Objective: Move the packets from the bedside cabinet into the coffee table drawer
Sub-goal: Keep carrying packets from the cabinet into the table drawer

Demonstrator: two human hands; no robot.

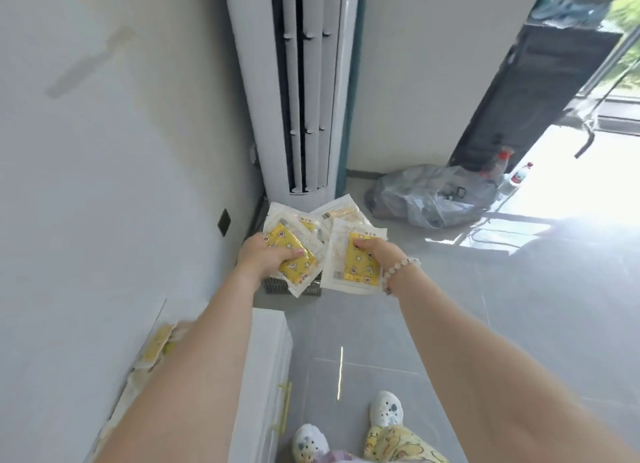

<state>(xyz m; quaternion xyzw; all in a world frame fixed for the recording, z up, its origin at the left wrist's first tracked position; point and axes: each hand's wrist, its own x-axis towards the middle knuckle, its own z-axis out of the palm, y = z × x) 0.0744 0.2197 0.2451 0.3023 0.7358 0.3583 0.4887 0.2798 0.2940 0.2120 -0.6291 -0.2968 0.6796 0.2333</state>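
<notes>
Grey floor (pixel 502 324) beneath; left hand (pixel 268 256) and right hand (pixel 379 255) grip packets (pixel 346 275).

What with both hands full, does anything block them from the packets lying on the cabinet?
Nothing lies over the packets on the cabinet, though the left forearm hides part of them. The left hand and right hand both grip other packets.

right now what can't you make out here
All head view:
- Count of packets held by left hand and right hand: fanned, overlapping, fingers cover them.
- Loose packets on bedside cabinet: blurred, partly behind the left forearm.
- Coffee table drawer: outside the frame.
- Packet print: too small.
- Contents of grey plastic bag: crumpled film hides them.
</notes>
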